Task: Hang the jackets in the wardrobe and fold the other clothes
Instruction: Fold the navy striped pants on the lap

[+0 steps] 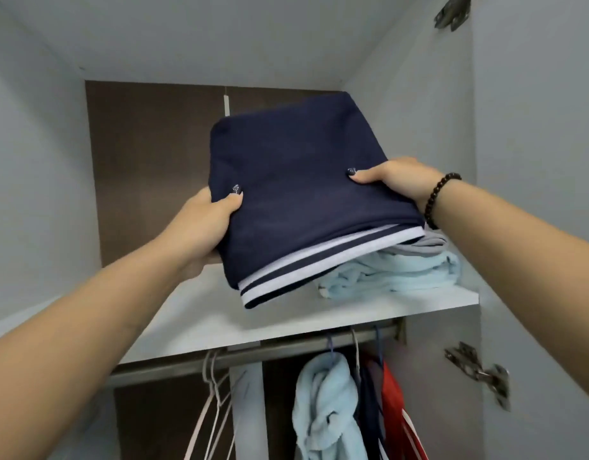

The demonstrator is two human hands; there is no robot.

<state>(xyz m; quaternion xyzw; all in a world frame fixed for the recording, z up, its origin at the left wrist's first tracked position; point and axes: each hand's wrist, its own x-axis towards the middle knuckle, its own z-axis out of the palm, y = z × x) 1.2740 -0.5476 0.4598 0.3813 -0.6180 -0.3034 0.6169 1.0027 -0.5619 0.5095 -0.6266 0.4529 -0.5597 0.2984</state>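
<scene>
From the head camera, you are holding a folded navy garment [296, 207] with white stripes along its near edge, lifted over the upper shelf [200, 317] of the wardrobe. Your left hand [203, 227] grips its left edge, thumb pressed on top and the other fingers hidden beneath the cloth. Your right hand [399, 180], with a dark beaded bracelet [435, 200] at the wrist, closes on the right edge the same way, thumb on top. The garment sits tilted, its near striped edge low and just above the shelf, its right part over a folded pale blue cloth [399, 270] and a grey piece [425, 245] lying on the shelf. Below the shelf a metal rail [253, 353] carries empty white hangers [213, 393] on the left, and on the right a pale blue robe [323, 410], a dark garment [369, 410] and a red one [394, 413].
</scene>
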